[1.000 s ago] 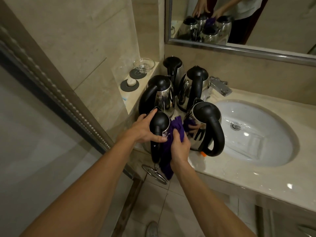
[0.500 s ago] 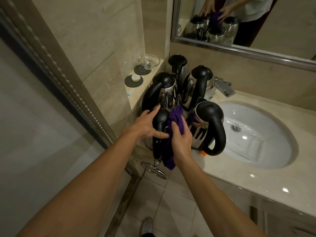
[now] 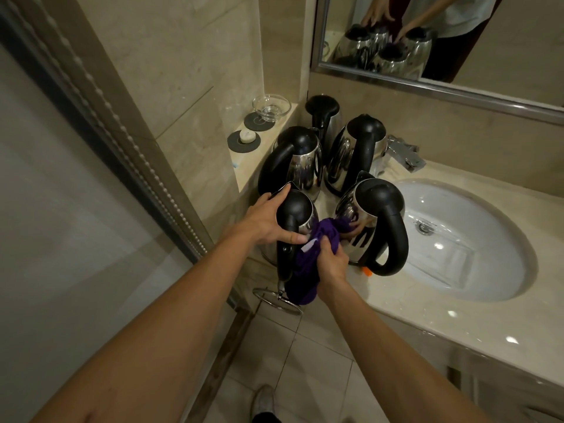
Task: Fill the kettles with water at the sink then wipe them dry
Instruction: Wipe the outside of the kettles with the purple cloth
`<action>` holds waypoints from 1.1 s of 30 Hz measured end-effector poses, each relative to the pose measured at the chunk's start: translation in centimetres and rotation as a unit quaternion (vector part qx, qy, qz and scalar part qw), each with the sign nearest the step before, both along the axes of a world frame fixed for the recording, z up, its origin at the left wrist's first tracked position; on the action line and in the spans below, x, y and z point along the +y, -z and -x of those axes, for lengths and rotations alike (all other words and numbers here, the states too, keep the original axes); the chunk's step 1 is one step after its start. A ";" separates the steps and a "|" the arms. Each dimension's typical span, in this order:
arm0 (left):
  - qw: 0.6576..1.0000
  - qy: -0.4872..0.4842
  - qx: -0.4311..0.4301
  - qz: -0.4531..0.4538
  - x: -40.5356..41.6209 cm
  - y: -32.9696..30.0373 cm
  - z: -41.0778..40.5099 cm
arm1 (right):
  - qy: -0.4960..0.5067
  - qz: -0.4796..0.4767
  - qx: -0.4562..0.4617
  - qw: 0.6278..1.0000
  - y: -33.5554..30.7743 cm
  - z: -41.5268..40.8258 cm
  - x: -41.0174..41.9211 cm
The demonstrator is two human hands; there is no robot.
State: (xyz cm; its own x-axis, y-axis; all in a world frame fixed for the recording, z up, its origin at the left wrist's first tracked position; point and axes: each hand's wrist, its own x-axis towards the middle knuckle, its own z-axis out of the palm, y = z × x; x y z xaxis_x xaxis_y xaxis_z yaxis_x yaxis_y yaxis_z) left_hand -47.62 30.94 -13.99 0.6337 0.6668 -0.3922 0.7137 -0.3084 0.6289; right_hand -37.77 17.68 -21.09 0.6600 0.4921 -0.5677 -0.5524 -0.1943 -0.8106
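Note:
Several steel kettles with black lids and handles crowd the counter left of the white sink (image 3: 476, 270). My left hand (image 3: 268, 222) grips the nearest kettle (image 3: 294, 213) round its black lid, thumb laid across the handle. My right hand (image 3: 331, 265) grips a purple cloth (image 3: 308, 264) and presses it against that kettle's right side. The cloth hangs down past the counter edge. Another kettle (image 3: 375, 221) stands just right of the cloth, its handle toward the sink. Further kettles (image 3: 300, 161) stand behind.
A chrome tap (image 3: 404, 154) sits behind the sink. On the left ledge lie a glass dish (image 3: 271, 106) and a small soap on a dark coaster (image 3: 244, 141). A metal ring (image 3: 279, 297) hangs below the counter edge. A mirror (image 3: 442, 41) hangs above.
My right hand has slid down the kettle's side with the purple cloth. My left hand keeps its grip on the lid. The view has shifted slightly.

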 end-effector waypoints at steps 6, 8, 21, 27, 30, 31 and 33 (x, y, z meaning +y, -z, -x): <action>0.999 -0.022 -0.022 -0.009 -0.4 0.3 0.0 | -0.020 -0.057 -0.134 0.989 -1.2 -0.8 0.8; 0.999 -0.028 -0.029 -0.008 -0.6 0.3 0.0 | -0.031 -0.042 -0.143 0.988 -0.9 -0.9 0.8; 0.996 -0.054 -0.068 0.034 -0.8 0.7 0.5 | -0.052 -0.021 -0.191 0.980 0.1 0.7 -0.4; 0.998 -0.044 -0.053 0.016 -0.9 0.3 0.3 | -0.073 0.056 -0.097 0.991 0.9 -0.5 -0.3; 0.997 -0.049 -0.055 0.007 -0.9 0.4 0.2 | -0.072 -0.013 -0.181 0.981 0.0 -0.5 -0.7; 0.997 -0.050 -0.058 0.008 -0.9 0.5 0.2 | -0.075 -0.022 -0.209 0.975 -0.3 -0.3 -0.7; 0.997 -0.051 -0.058 0.008 -0.9 0.6 0.1 | -0.084 0.004 -0.225 0.971 0.0 -0.1 -0.6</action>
